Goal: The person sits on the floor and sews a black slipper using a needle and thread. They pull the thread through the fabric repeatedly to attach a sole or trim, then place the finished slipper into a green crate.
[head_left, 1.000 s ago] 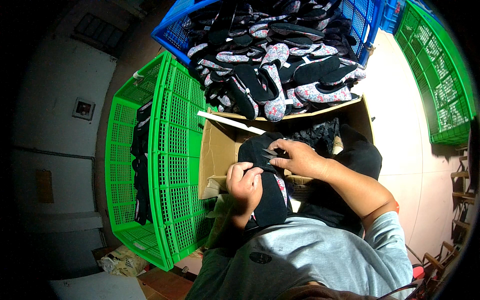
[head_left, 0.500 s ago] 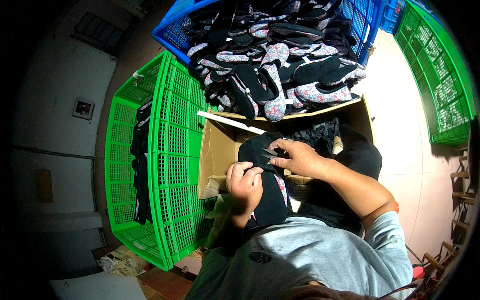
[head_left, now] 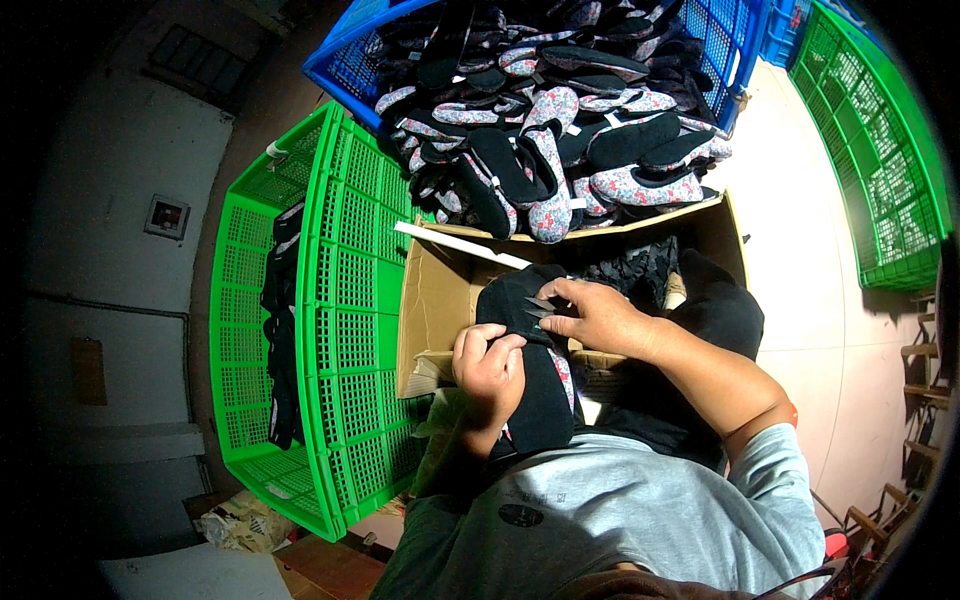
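A seated person works on a black slipper (head_left: 530, 370) held over the lap, just in front of an open cardboard box (head_left: 440, 300). The left hand (head_left: 490, 362) is wrapped around the middle of the slipper, its fingers (head_left: 497, 347) curled tight over the dark upper so that a strip of flowered lining shows at the edge below. The right hand (head_left: 600, 318) lies on the far end of the same slipper, fingers pressed together around small metal snips (head_left: 538, 306), whose thin blades point left across the black cloth. Inside the box, beyond the hands, lies a heap of dark fabric scraps (head_left: 640, 268). Resting on the far rim of the box is a blue plastic crate (head_left: 345, 65) heaped with more slippers (head_left: 560, 130), some black, some in a pink and grey flowered print. To the left of the box stands a green plastic crate (head_left: 350, 300) tipped up on its side, with a few dark pieces (head_left: 283, 330) hanging within it. A second green crate (head_left: 880, 160) sits well apart at the far right on the pale floor (head_left: 800, 300). The person wears a grey shirt (head_left: 620, 520) and dark trousers (head_left: 710, 310).
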Available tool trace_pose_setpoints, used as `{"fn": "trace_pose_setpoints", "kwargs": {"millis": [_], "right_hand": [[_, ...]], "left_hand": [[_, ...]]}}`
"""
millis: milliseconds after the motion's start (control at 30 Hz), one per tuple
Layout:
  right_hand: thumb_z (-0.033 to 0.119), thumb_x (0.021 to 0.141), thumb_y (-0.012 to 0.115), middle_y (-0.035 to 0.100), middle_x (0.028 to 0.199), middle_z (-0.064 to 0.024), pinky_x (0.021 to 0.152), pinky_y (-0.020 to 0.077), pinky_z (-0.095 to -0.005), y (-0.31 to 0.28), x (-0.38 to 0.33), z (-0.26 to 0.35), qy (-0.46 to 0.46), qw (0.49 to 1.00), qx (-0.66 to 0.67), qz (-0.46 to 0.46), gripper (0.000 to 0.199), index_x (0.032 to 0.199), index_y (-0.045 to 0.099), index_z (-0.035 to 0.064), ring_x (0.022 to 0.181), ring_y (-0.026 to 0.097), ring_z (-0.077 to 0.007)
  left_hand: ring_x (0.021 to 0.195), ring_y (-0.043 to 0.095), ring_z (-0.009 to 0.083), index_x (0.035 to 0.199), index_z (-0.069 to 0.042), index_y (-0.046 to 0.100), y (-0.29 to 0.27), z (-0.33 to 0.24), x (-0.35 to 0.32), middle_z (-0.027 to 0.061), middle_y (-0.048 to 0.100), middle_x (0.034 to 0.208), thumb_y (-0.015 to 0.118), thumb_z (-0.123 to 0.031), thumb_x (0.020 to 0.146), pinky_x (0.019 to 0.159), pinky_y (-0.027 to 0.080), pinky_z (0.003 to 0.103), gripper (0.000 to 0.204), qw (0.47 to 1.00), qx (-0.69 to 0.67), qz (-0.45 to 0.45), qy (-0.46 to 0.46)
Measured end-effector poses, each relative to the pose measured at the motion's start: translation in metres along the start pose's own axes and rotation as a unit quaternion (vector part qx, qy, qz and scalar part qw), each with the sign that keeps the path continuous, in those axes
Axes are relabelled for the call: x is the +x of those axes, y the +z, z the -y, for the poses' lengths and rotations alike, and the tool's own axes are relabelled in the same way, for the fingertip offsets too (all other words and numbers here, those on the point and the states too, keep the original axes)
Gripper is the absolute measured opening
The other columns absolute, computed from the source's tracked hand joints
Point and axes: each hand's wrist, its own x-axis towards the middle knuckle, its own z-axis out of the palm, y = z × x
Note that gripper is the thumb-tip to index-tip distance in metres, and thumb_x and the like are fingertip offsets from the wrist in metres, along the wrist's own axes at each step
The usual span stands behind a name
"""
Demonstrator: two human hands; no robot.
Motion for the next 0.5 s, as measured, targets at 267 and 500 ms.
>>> {"fn": "trace_pose_setpoints", "kwargs": {"millis": [267, 500], "right_hand": [[0.033, 0.094, 0.072, 0.071, 0.107, -0.0232, 0.088, 0.0528, -0.0465, -0.0013, -0.0001, 0.0019, 0.010, 1.000, 0.008, 0.008, 0.040, 0.123, 0.063, 0.0070, 0.102, 0.068, -0.0411], [0.032, 0.094, 0.073, 0.071, 0.104, -0.0224, 0.087, 0.0529, -0.0464, -0.0022, -0.0009, 0.0030, 0.006, 1.000, 0.006, 0.005, 0.039, 0.123, 0.063, 0.0074, 0.100, 0.068, -0.0403]], "left_hand": [[0.087, 0.063, 0.0316, 0.081, -0.009, 0.071, 0.0004, -0.0005, 0.0003, 0.0093, 0.064, 0.091, 0.075, 0.006, 0.067, 0.076, 0.050, 0.041, 0.021, 1.000, 0.000, -0.002, 0.001], [0.087, 0.063, 0.0314, 0.081, -0.010, 0.071, 0.0010, 0.0008, -0.0009, 0.0088, 0.064, 0.092, 0.076, 0.005, 0.068, 0.076, 0.050, 0.042, 0.020, 1.000, 0.002, -0.003, 0.000]]}}
